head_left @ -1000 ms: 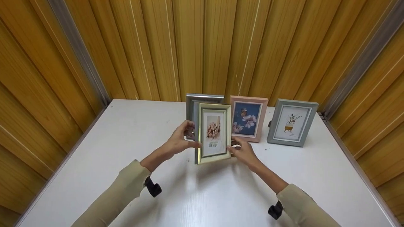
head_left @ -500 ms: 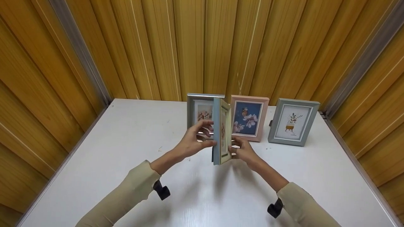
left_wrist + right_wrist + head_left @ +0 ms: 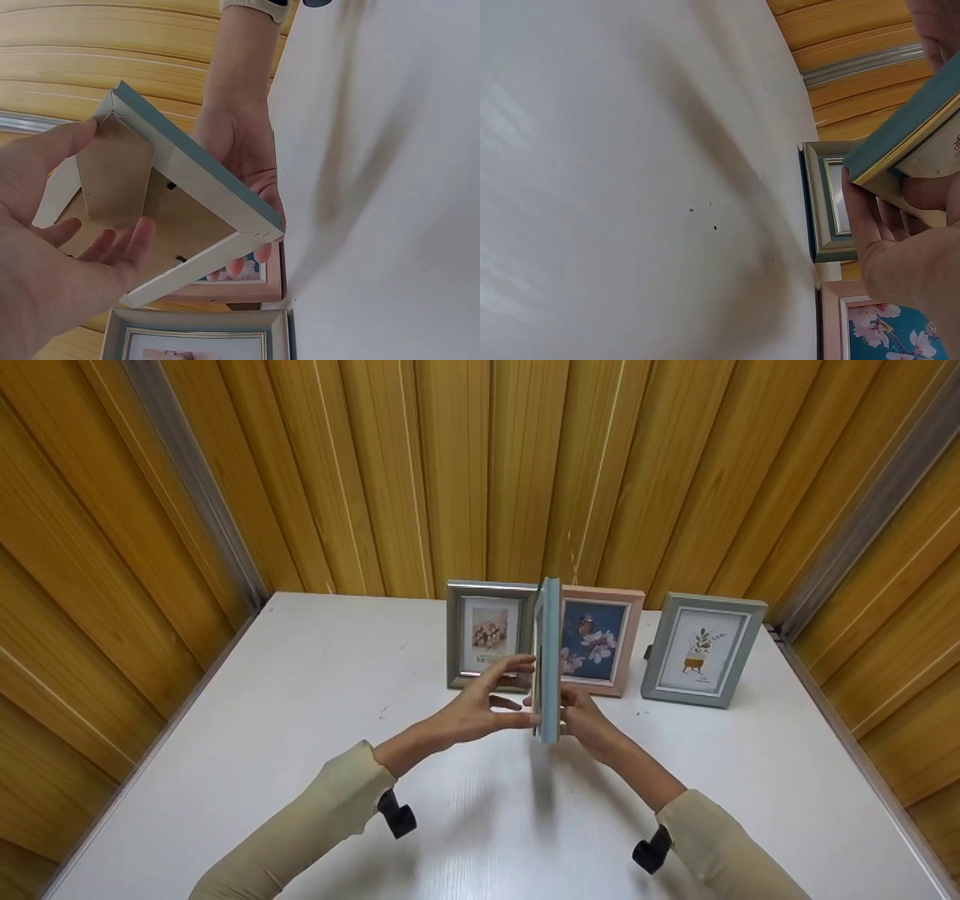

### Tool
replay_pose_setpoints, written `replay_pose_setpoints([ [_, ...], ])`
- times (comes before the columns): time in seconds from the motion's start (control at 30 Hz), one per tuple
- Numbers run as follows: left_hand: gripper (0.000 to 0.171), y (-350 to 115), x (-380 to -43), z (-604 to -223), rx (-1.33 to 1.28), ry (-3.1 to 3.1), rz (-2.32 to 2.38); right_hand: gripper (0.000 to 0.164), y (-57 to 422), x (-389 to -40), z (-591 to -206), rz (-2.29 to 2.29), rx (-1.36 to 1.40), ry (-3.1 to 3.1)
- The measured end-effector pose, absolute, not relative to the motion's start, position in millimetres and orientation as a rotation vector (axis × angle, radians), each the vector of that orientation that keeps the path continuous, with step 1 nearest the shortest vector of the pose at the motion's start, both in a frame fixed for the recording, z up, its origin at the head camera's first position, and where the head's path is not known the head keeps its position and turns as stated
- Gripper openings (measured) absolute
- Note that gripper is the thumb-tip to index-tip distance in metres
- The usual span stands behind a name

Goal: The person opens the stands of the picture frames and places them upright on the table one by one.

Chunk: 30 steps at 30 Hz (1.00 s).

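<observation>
A picture frame (image 3: 551,660) stands edge-on between both hands above the table, its blue-grey side facing the head camera. My right hand (image 3: 592,727) grips it from the right; in the right wrist view the thumb lies on the front face, with fingers behind the pale gold rim (image 3: 885,186). The left hand (image 3: 480,709) is at the back, fingers spread and loosely bent. Its thumb touches the frame near a corner in the left wrist view, and its fingertips are by the brown fold-out stand (image 3: 112,169), which lies close to the backing. Whether those fingertips touch is unclear.
Behind the hands stand a silver-grey picture frame (image 3: 454,637), a pink one (image 3: 631,645) and a grey-green one (image 3: 739,652). They are on the white table (image 3: 337,660), before a yellow wood-look wall (image 3: 450,472).
The held frame has turned from its front facing the head camera to edge-on, and shifted right. The left hand followed rightward, from the frame's left edge to its back. The silver-grey frame became visible.
</observation>
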<state>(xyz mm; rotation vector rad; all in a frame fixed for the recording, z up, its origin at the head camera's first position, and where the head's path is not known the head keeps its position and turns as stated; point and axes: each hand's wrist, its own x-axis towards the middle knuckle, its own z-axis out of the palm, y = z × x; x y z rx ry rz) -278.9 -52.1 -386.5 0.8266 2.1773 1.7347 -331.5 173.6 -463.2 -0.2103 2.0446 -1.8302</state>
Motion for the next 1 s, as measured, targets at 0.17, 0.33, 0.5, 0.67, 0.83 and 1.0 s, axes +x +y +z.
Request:
replay_pose_setpoints([
  [0.17,0.074,-48,-277,-387,0.812,2.155,1.723,0.049,179,-331,-464,-1.833,-0.212,2.051],
  [0.33,0.069,-45,-277,-387,0.817,2.128,1.727,0.051,185,-330,-463,-1.84,-0.202,2.038],
  [0.5,0.066,-42,-277,-388,0.805,2.093,1.756,0.054,188,-329,-465,-1.842,-0.189,2.043],
  [0.67,0.064,-42,-276,-387,0.8,2.061,1.778,0.058,189,-326,-464,-1.847,-0.166,2.034],
  [0.83,0.06,-43,-277,-387,0.775,2.102,1.758,0.058,193,-327,-465,-1.856,-0.164,2.031],
  [1.0,0.054,-44,-278,-387,0.791,2.194,1.716,0.059,197,-326,-469,-1.856,-0.18,2.012],
])
